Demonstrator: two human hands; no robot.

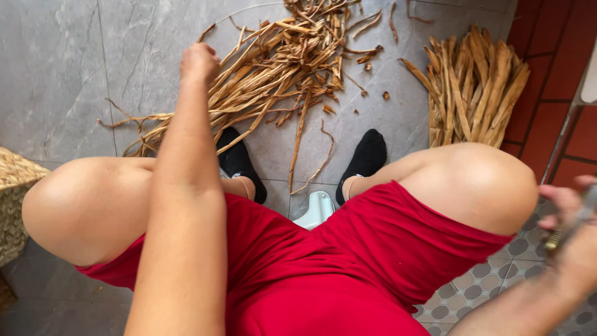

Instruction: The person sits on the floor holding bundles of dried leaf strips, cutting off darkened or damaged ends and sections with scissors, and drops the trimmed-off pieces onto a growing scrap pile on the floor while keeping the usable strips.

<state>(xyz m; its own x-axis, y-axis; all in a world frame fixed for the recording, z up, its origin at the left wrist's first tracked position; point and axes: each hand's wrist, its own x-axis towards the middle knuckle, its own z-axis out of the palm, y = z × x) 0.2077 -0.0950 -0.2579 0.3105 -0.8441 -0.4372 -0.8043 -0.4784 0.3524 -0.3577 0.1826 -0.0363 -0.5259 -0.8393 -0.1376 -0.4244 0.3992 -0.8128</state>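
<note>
I sit with bare knees apart, in red shorts (323, 267). My left hand (199, 62) reaches forward, fingers curled into a loose pile of dried brown leaf strips (280, 62) that lies on the grey stone floor. My right hand (563, 202) is at the right edge of the view beside my right knee. It is closed on a thin tool (559, 233) with a dark handle and a grey metal part, which is blurred and partly cut off by the edge.
A tidier bundle of wider dried leaves (476, 87) lies at the back right, near red floor tiles (547, 93). A woven basket (12, 186) stands at the left edge. My feet in black socks (367, 155) rest below the pile, with a white stool edge (317, 210) between them.
</note>
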